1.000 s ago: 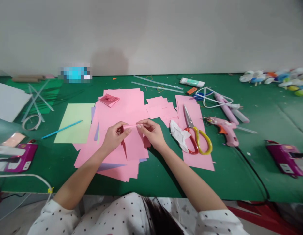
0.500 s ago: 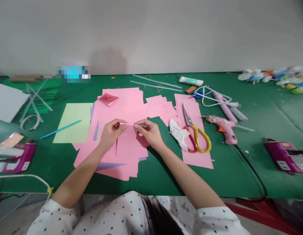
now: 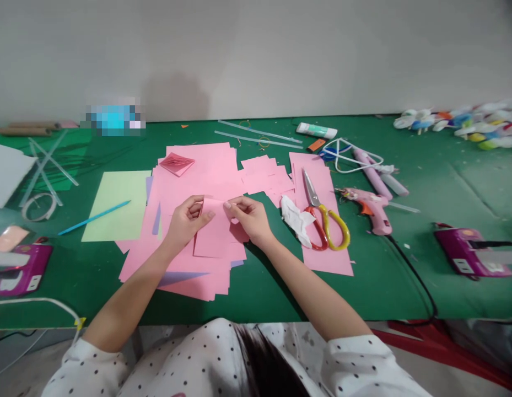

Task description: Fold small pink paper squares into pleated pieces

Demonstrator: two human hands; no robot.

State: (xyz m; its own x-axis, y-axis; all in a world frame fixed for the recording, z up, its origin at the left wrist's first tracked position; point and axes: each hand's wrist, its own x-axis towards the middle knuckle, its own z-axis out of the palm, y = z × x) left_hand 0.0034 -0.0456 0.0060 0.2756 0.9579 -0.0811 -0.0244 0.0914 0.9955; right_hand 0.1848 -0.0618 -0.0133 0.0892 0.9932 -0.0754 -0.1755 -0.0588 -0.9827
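Note:
A small pink paper piece hangs between my two hands, above a pile of pink sheets. My left hand pinches its upper left edge, thumb in front. At its upper right corner, my right hand grips it between thumb and finger. A pleated pink paper fold lies on the top left of the pile. Small pink cut pieces are spread just right of the pile.
Scissors and crumpled white tissue lie on a pink sheet at right, near a pink glue gun. Left are a pale green sheet and a blue pencil. A glue stick tube lies at the back.
The held paper has turned so that more of its flat face shows toward me, where only a narrow top edge showed between my fingers. The whole view has shifted slightly.

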